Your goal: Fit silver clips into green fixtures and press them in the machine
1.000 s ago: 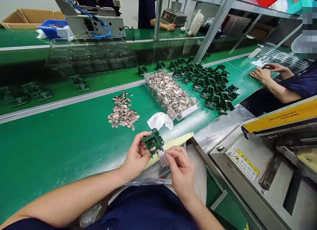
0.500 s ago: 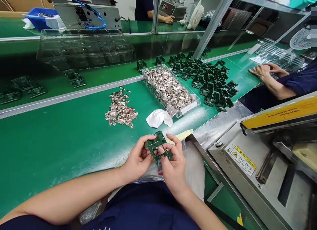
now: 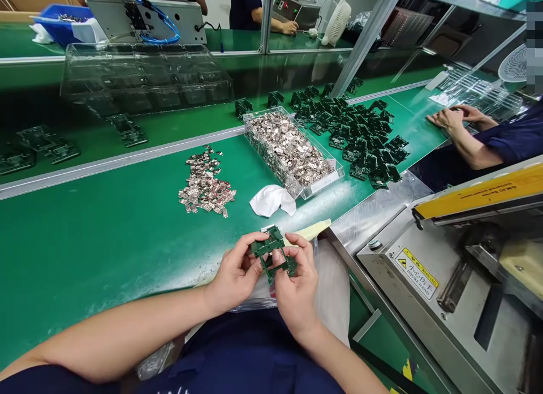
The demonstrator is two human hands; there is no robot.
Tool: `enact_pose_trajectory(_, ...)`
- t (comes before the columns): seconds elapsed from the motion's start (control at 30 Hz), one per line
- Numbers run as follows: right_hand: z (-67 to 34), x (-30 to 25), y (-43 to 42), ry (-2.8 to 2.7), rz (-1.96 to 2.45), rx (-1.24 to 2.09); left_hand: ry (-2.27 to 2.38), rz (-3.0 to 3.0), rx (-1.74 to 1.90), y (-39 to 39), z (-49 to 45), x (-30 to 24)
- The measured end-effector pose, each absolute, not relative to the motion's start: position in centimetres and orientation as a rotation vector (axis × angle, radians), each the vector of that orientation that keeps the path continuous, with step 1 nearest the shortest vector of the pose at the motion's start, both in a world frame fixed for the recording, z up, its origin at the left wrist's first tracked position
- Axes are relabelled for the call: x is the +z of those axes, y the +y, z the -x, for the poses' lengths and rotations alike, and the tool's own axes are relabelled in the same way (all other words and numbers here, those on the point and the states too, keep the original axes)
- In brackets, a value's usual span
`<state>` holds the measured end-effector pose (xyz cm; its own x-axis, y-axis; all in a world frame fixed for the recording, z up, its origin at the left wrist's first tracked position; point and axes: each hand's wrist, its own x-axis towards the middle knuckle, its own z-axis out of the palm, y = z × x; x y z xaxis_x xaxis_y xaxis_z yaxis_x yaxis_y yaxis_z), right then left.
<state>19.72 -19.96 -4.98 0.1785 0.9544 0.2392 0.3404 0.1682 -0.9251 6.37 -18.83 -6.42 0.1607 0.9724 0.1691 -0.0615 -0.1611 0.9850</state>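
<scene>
- Upper left of the frame, I can see a big clear plastic tray (image 3: 146, 71) on a shelf above the green bench (image 3: 106, 252).
- Middle left, a loose pile of small shiny pink-silver metal bits (image 3: 206, 184) lies on the bench.
- Lower middle, my left hand (image 3: 235, 266) has its fingers bent and clamped on the left side of a dark green square frame with holes (image 3: 269, 248).
- The frame is up in the air between both hands, above a clear plastic bag (image 3: 263, 300), and not touching the bench.
- My right hand (image 3: 297, 286) has its fingers clamped on the frame's right side, with the thumb pressed on the front. Holding it by both sides like this looks like a good way to keep it steady.
- Middle, a clear box of shiny metal bits (image 3: 267, 162) sits behind a crumpled white cloth (image 3: 271, 200).
- Right of that, many green frames (image 3: 365, 145) lie in a heap.
- Far right, a grey machine with a yellow bar (image 3: 479, 193) stands by the bench, and a co-worker's two hands (image 3: 445, 119) rest beyond it.
</scene>
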Motion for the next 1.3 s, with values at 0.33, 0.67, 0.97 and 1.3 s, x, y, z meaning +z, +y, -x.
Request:
enact_pose_trajectory(0.33,-19.9,-4.6,-20.2,-1.429,1.36,0.646,0.989,-1.364,1.169,-19.1,-6.3,-5.9)
enact_pose_trajectory(0.67,-19.9,-5.0,-20.4,-1.386,1.308,0.666,0.918,-1.29,1.265,-18.9,-6.6,-5.4)
enact_pose_trajectory(0.97,-20.4,-4.8,-20.0,-1.112,1.229,1.071,1.034,-1.287,1.208,-19.2,-6.7,-5.3)
enact_pose_trajectory(1.3,-19.7,-5.4,-20.4,-0.867,1.154,1.172,0.988,-1.223,1.173,-19.0,-6.8,-4.7)
